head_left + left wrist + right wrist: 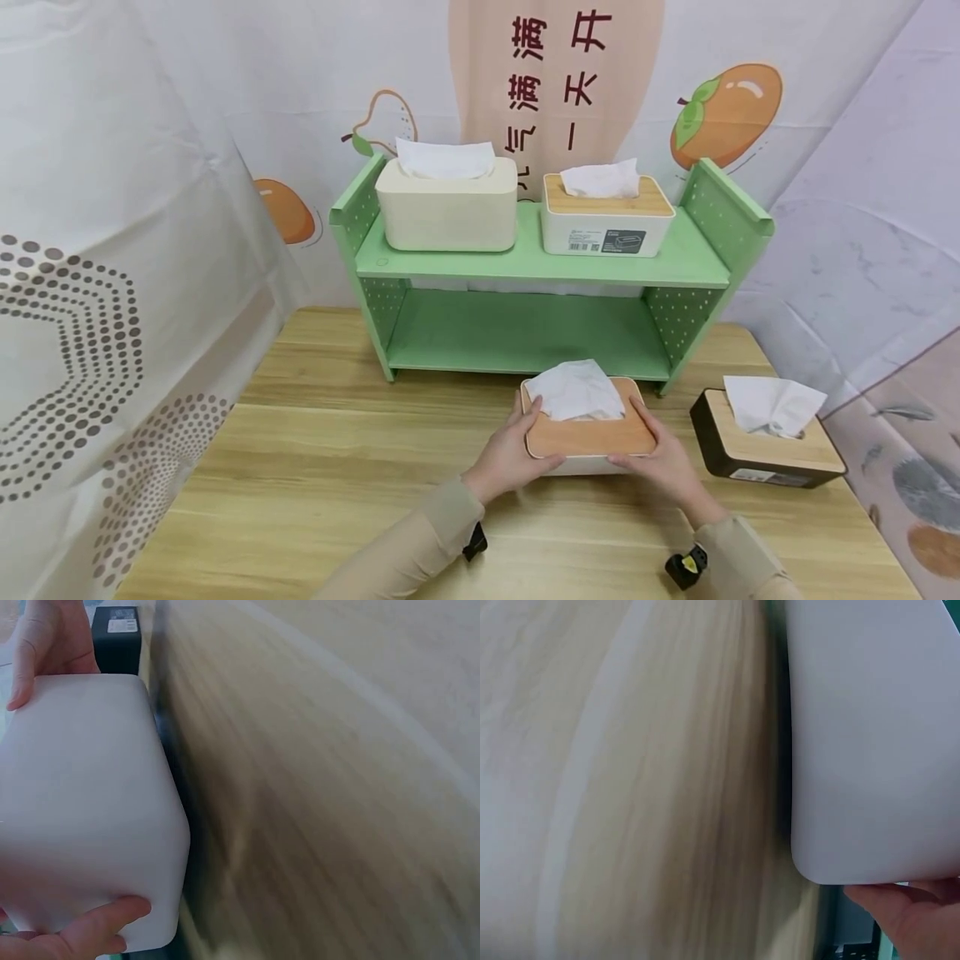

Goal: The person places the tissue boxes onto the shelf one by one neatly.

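A white tissue box [581,440] with an orange-brown lid and a tissue [576,390] poking out is held between both hands, in front of the green shelf. My left hand [510,454] grips its left end, thumb along the front edge. The right hand [666,462] holds the opposite end in the same way. In the left wrist view the box's smooth white side [90,772] fills the left part, with a dark strip of shadow beside it. The right wrist view shows the right hand's fingers [907,907] against the end of the box.
On the green two-tier shelf [528,333], a cream tissue box [447,217] and a white box with a wooden lid [606,229] stand on the upper tier. A black tissue box with a wooden lid [783,454] sits on the wooden table [322,467] at the right.
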`<state>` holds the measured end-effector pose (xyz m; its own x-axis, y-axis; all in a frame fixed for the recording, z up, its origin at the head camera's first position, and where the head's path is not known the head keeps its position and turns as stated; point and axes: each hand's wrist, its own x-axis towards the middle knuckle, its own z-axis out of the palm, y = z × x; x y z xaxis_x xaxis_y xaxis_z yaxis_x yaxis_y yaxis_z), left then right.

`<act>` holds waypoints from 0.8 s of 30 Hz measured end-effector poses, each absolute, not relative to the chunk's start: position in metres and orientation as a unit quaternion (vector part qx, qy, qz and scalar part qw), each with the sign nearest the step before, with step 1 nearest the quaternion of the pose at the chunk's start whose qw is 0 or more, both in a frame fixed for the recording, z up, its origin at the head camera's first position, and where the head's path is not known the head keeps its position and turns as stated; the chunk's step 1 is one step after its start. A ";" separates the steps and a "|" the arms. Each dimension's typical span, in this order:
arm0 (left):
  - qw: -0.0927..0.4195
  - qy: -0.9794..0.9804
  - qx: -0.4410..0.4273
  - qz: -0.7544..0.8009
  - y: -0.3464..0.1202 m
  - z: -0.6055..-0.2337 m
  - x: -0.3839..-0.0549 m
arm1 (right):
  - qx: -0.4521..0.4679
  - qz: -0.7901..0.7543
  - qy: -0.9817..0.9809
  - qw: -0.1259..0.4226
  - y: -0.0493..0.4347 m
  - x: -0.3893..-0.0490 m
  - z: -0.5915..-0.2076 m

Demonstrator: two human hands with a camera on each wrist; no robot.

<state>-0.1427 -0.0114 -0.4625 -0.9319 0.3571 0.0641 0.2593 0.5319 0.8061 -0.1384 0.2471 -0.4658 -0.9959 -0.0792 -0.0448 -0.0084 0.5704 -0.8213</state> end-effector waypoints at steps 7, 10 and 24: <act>0.027 0.872 0.200 0.447 -0.022 -0.453 -0.145 | -0.021 -0.468 0.883 0.024 0.237 -0.139 -0.454; 0.019 0.869 0.207 0.449 -0.028 -0.447 -0.147 | -0.019 -0.472 0.881 0.014 0.231 -0.141 -0.450; -0.005 0.877 0.166 0.450 -0.063 -0.426 -0.157 | -0.033 -0.500 0.865 -0.006 0.187 -0.154 -0.435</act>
<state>-0.1566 -0.0626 -0.4265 -0.9448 0.2868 0.1583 0.2959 0.5399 0.7880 -0.1543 0.1873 -0.4347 -0.9977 -0.0517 0.0429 -0.0629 0.4976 -0.8651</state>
